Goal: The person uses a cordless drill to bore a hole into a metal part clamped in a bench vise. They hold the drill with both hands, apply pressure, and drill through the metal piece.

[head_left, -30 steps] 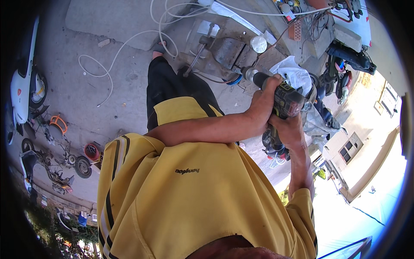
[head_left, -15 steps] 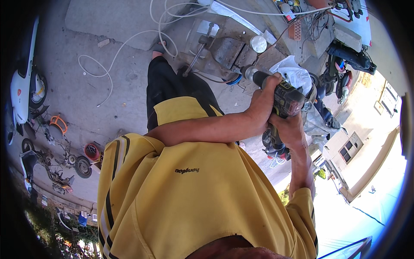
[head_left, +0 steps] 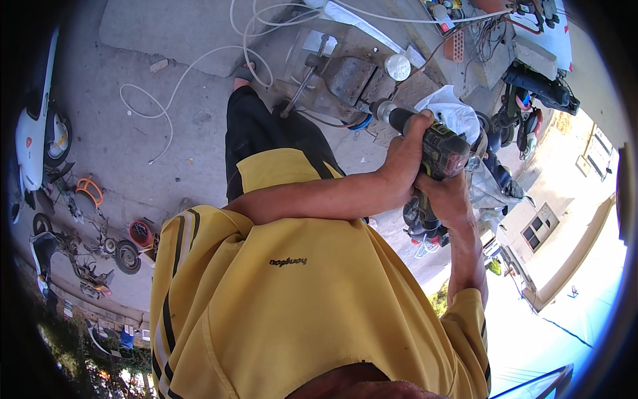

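Both my hands are closed on a dark cordless drill (head_left: pixel 446 149), held level at the right of my body. My left hand (head_left: pixel 401 158) reaches across and wraps the front of its body, thumb on top. Behind and below it, my right hand (head_left: pixel 444 194) grips the handle; its fingers are partly hidden. The drill's silver chuck (head_left: pixel 382 111) points at a metal bench vise (head_left: pixel 351 80) and is close to its jaws. What sits between the jaws, and whether the drill tip touches it, I cannot make out. A long vise handle (head_left: pixel 307 81) slants beside the vise.
A pale hose (head_left: pixel 169 110) loops over the concrete floor at the left. A round white lid (head_left: pixel 397 67) lies beyond the vise, near a white cloth (head_left: pixel 452 110). Cables and a red perforated brick (head_left: pixel 454 48) are at the far right. A white motorbike (head_left: pixel 33 143) stands far left.
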{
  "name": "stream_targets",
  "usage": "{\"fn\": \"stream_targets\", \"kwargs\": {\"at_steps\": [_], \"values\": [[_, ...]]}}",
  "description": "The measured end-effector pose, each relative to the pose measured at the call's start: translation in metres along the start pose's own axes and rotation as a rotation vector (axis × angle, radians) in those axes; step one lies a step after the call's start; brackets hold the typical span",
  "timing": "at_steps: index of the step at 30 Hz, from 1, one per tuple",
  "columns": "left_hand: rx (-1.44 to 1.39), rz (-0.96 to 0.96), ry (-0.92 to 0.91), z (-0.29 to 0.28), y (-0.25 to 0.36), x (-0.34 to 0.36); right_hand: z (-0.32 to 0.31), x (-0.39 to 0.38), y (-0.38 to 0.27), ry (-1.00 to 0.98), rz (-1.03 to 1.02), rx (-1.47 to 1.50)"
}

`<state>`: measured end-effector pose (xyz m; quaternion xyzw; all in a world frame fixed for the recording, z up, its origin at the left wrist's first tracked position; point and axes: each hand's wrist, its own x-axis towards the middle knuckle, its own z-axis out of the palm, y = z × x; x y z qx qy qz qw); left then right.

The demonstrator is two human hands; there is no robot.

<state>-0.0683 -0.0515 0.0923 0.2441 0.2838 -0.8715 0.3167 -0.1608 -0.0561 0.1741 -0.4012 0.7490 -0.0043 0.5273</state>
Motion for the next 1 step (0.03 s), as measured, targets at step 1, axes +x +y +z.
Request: {"fn": "stream_targets", "kwargs": {"at_steps": [1], "values": [[-0.002,-0.011,-0.007,-0.0014,-0.0007,0.0016,0.0004,0.0005,-0.0001,-0.001,-0.007,0.0]]}}
